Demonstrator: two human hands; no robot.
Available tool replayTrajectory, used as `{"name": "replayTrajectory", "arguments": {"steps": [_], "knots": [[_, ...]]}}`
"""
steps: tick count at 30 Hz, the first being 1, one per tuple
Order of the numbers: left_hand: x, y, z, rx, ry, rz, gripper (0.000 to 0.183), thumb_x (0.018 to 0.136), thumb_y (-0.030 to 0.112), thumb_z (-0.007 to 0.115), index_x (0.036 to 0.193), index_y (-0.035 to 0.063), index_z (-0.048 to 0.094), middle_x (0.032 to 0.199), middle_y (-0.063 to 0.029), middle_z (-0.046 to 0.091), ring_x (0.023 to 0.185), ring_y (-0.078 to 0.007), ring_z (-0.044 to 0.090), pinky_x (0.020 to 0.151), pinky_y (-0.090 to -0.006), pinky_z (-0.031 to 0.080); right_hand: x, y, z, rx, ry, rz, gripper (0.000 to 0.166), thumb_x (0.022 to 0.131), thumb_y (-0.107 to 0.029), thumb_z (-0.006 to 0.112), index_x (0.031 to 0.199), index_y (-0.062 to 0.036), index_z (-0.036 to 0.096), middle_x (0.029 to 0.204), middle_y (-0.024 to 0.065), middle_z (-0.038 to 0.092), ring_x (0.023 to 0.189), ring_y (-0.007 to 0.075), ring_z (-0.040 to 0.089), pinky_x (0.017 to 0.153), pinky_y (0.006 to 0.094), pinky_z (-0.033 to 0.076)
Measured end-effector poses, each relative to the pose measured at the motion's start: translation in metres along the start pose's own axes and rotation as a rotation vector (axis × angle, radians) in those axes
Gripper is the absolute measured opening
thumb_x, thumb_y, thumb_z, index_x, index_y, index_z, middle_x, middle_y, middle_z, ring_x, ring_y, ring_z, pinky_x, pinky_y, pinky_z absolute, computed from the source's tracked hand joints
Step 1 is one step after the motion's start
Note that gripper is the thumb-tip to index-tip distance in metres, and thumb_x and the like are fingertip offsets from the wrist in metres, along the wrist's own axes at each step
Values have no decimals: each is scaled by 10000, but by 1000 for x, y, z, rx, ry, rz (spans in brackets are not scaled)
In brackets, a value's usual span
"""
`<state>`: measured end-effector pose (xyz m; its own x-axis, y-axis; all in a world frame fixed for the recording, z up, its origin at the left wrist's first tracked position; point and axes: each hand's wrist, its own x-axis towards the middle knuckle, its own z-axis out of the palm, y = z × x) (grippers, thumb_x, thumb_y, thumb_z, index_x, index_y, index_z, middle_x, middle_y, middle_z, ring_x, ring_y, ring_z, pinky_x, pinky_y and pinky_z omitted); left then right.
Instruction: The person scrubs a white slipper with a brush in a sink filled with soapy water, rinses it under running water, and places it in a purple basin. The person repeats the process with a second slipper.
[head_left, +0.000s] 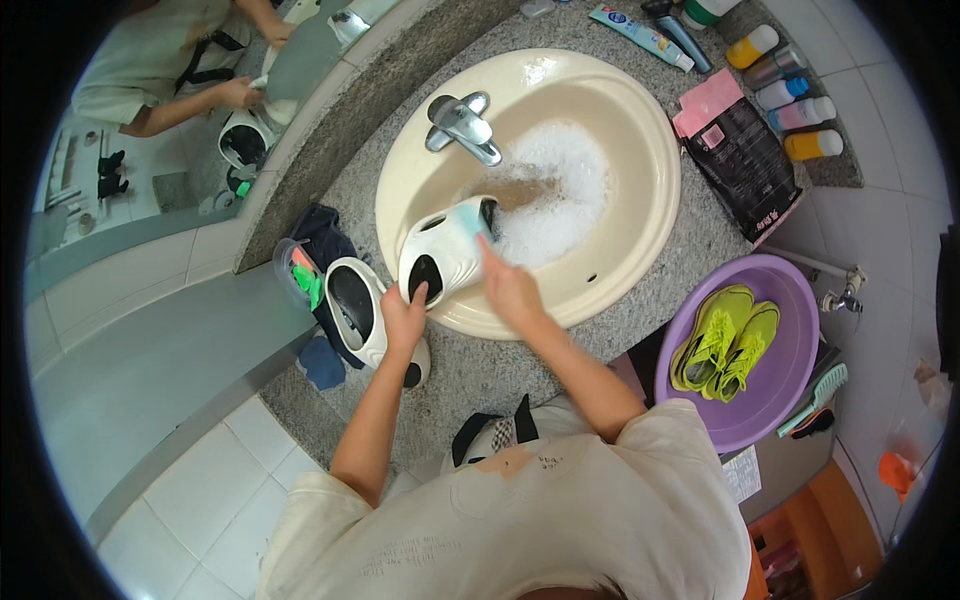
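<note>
A white clog-like shoe (451, 259) with a black inside lies tilted over the front left rim of a cream oval sink (649, 225). My left hand (405, 319) grips its near end, with the thumb by a black opening. My right hand (514, 292), blurred by motion, is closed on a pale-blue thing (470, 223), probably a brush, against the upper of the shoe. White foam (559, 225) and brownish water fill part of the basin. The second white shoe (360, 304) rests on the granite counter (480, 367), left of my left hand.
A chrome faucet (463, 129) stands at the sink's back left. Left are a clear plastic tub (289, 259) and dark cloth (322, 225). Right are a black-and-pink packet (742, 161), several bottles (796, 114) and a purple basin (780, 375) holding yellow-green sneakers (716, 330). A mirror (187, 161) borders the left.
</note>
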<state>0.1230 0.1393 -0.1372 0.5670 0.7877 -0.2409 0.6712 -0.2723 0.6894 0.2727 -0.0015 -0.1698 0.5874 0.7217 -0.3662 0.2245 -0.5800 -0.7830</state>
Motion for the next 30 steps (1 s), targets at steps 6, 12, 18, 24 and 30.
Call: {"name": "replayTrajectory", "arguments": {"steps": [6, 12, 18, 24, 30], "knots": [[3, 8, -16, -300, 21, -250, 229, 858, 66, 651, 1022, -91, 628, 884, -175, 682, 722, -246, 695, 500, -330, 596, 57, 51, -41, -44, 265, 270, 406, 946, -174, 459, 1343, -114, 517, 807, 251, 647, 724, 422, 634, 672, 512, 494], [9, 20, -13, -260, 46, -304, 231, 844, 36, 637, 1032, -97, 615, 899, -180, 684, 685, -239, 692, 462, -319, 577, 51, 52, -11, 325, 185, 5, 420, 961, -157, 428, 1376, -127, 492, 831, 256, 642, 743, 409, 631, 690, 487, 484], [8, 49, 0, -273, 56, -280, 199, 828, 11, 615, 997, -96, 617, 866, -183, 677, 651, -256, 688, 450, -319, 572, -30, -49, -3, 14, 72, -242, 523, 935, -155, 514, 1441, -238, 414, 616, 170, 601, 512, 342, 598, 492, 447, 465], [23, 38, -5, -352, 111, -319, 183, 820, 11, 621, 948, -120, 612, 826, -211, 668, 607, -275, 682, 412, -326, 555, -8, -53, 25, -163, 73, -252, 542, 924, -186, 531, 1449, -209, 395, 598, 153, 607, 509, 340, 600, 490, 453, 475], [12, 24, 2, -313, 141, -313, 215, 822, 6, 620, 997, -117, 594, 857, -212, 665, 640, -286, 687, 410, -324, 560, 15, -27, -1, -222, 94, -17, 544, 898, -115, 462, 1438, -136, 394, 672, 192, 646, 610, 384, 640, 587, 485, 511]]}}
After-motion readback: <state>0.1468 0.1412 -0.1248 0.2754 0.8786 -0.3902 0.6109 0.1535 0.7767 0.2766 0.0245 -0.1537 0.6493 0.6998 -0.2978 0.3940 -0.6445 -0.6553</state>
